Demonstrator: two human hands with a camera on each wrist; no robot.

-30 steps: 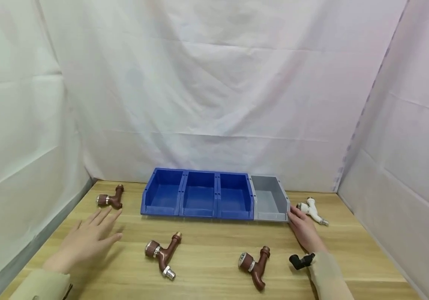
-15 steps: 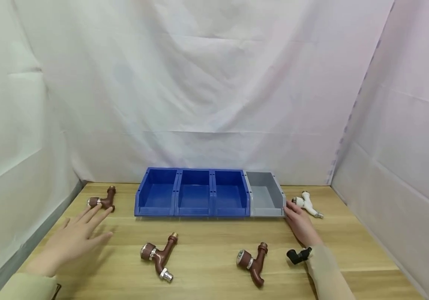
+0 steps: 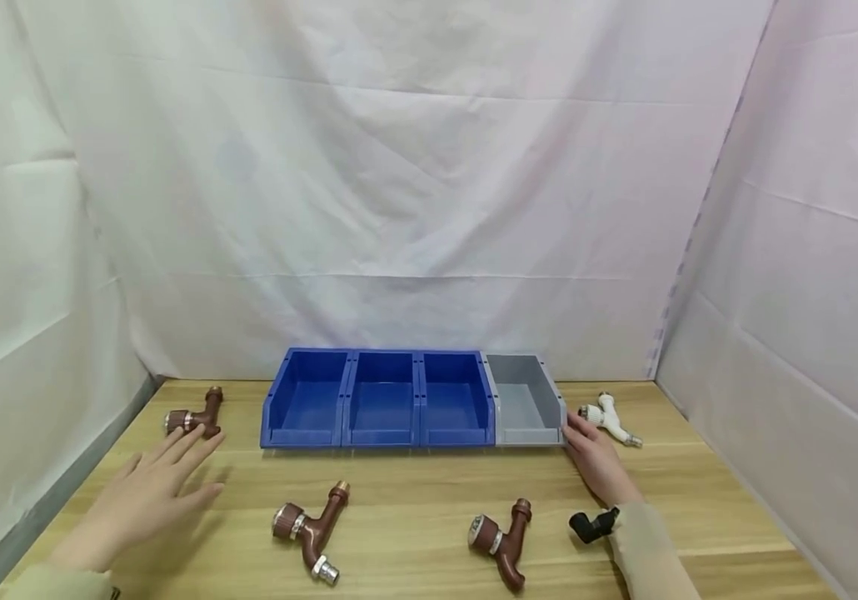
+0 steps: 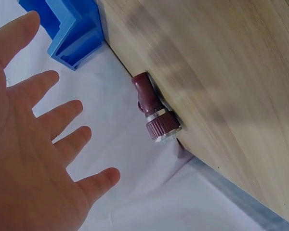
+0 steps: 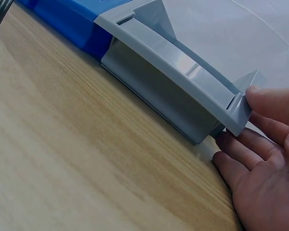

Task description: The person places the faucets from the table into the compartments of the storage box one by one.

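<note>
In the head view, my left hand [image 3: 147,500] is held over the table with its fingers spread and holds nothing. Its fingertips overlap the far-left brown faucet [image 3: 200,415] there, while the left wrist view shows a gap between hand and faucet [image 4: 154,108]. My right hand [image 3: 600,458] grips the front right corner of a grey storage bin [image 3: 526,408]. The right wrist view shows the thumb on the bin's [image 5: 168,57] rim and the other fingers curled low against its side. Three blue bins [image 3: 380,408] adjoin it on the left.
Two more brown faucets, one left of centre [image 3: 312,533] and one right of centre [image 3: 502,546], lie nearer the front. A white faucet [image 3: 611,418] lies right of the bins. A small black faucet [image 3: 592,527] is beside the right sleeve. White cloth [image 3: 399,167] encloses the table.
The head view has turned slightly, shifting everything left in the picture. My left fingertips now overlap the far-left faucet more. The right hand keeps its hold on the grey bin.
</note>
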